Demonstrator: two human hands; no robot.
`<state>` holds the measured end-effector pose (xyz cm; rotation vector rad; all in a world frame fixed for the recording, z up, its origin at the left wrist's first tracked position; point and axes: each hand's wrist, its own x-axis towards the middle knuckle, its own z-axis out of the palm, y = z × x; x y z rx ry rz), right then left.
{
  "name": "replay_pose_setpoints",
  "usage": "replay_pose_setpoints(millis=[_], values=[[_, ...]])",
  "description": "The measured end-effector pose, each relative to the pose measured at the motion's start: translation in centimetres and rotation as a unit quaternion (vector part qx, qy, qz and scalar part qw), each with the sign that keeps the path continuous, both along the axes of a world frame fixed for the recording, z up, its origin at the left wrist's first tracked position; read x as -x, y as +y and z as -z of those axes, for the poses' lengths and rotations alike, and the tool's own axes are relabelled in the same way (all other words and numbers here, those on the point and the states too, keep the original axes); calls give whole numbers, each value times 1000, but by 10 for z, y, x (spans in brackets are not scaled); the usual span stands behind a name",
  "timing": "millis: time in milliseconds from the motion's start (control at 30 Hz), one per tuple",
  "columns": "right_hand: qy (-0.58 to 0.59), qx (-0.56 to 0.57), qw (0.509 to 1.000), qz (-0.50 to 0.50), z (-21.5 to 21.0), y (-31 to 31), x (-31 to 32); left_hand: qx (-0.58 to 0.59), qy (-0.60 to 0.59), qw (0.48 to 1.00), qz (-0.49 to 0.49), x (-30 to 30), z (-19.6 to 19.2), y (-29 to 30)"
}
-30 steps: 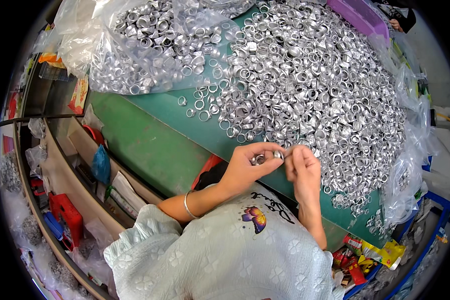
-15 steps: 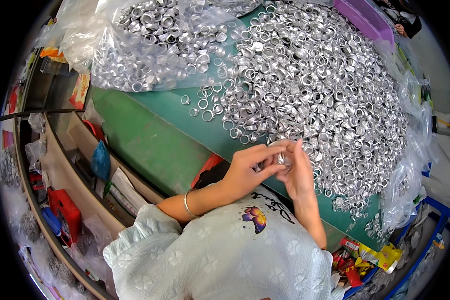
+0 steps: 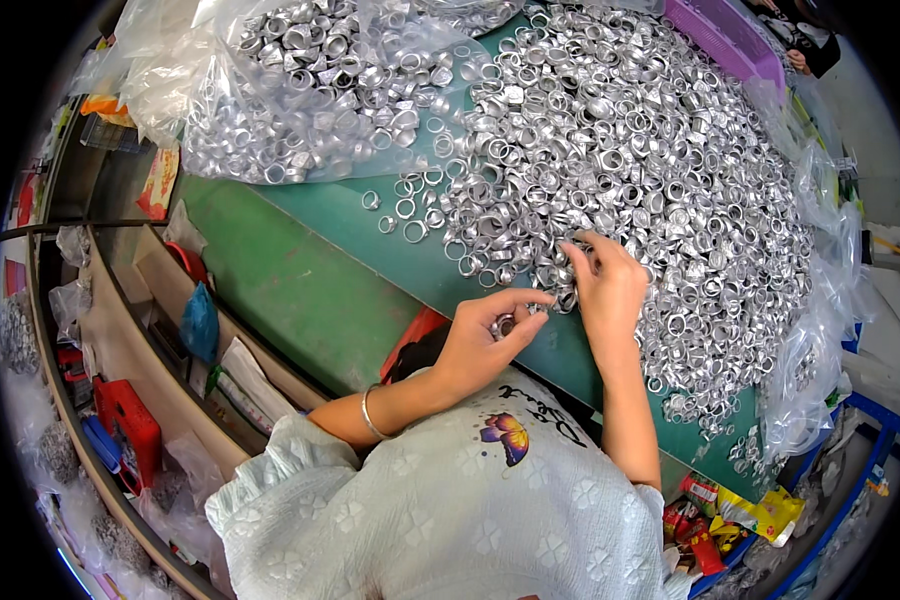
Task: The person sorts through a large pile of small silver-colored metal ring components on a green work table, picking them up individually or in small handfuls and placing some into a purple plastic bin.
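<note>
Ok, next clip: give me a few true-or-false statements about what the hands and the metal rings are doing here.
1. The left hand holds a few silver rings in its fingers. True.
2. The right hand rests on the bare green mat. False: it reaches into the loose pile of rings.
3. A clear plastic bag of rings lies at the table's upper left. True.
4. The left wrist is bare. False: it wears a thin bangle.
</note>
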<state>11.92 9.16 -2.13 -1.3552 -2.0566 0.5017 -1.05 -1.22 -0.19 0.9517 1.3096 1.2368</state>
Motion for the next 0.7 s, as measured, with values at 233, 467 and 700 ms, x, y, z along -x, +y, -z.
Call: replay_pose_setpoints(millis=[233,467,700], values=[[428,348,834,-13,-7,-17,-17,62,-94,994,0,3,4,4],[669,567,467,-114,-6,-50,-29,-69,-78,994,7,-6,1,12],[633,518,553,-157,-2,-52,-32,-107,-15,994,7,-5,-2,11]])
